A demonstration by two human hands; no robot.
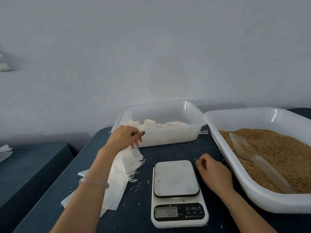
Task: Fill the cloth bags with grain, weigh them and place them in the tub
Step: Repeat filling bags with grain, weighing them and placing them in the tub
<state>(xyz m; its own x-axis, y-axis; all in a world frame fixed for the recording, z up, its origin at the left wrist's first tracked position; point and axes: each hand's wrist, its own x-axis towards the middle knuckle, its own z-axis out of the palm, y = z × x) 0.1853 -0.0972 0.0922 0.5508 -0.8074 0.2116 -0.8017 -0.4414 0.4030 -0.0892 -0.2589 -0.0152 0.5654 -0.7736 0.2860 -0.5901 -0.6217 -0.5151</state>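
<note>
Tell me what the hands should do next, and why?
Probably the left hand should dip and pinch one empty bag from the flat pile just under it. The scale has nothing on it, filled bags already sit in the tub, and that hand looks empty, so a fresh bag seems due before the scoop is needed.

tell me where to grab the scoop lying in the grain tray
Grip the scoop by its long handle, which lies on the grain pointing at the tray's near rim; the blade end lies farther in. Come from above on the near side with the right hand, the closer one.
</note>
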